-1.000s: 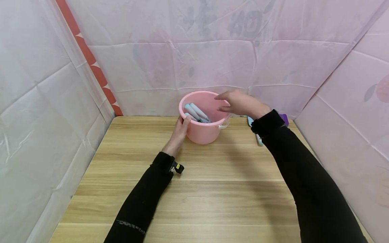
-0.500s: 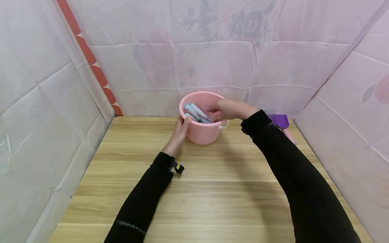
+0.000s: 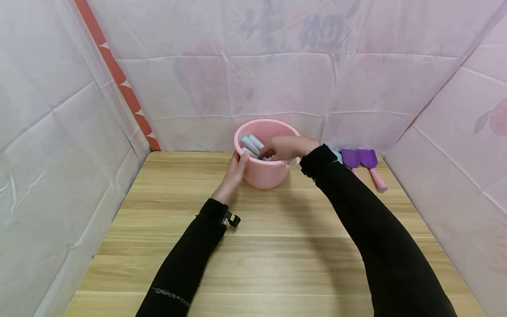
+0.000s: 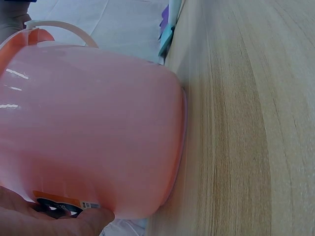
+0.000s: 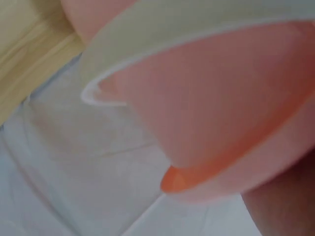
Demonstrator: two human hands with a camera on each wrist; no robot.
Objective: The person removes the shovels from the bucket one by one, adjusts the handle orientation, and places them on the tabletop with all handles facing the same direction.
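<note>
A pink bucket [image 3: 264, 174] with a white handle [image 4: 64, 27] stands at the back of the wooden table [image 3: 277, 251]. Several light blue and white tool handles [image 3: 251, 144] stick up inside it. My left hand [image 3: 236, 170] holds the bucket's left side, thumb at the rim; the left wrist view has that hand [image 4: 49, 222] against the bucket's wall [image 4: 98, 132]. My right hand [image 3: 286, 147] reaches over the right rim into the bucket, fingertips down by the handles; whether they pinch one is hidden. The right wrist view is filled by the blurred bucket rim [image 5: 221, 98].
Two purple spatulas [image 3: 351, 157] [image 3: 370, 159] with pink handles lie on the table right of the bucket, close to the back wall. Pale pink sheeting closes in the left, back and right sides. A small black clip [image 3: 233, 219] sits at my left cuff.
My right hand came down from above the bucket's right rim and left into the bucket. The spatulas behind its arm came into view. The left hand stayed on the bucket.
</note>
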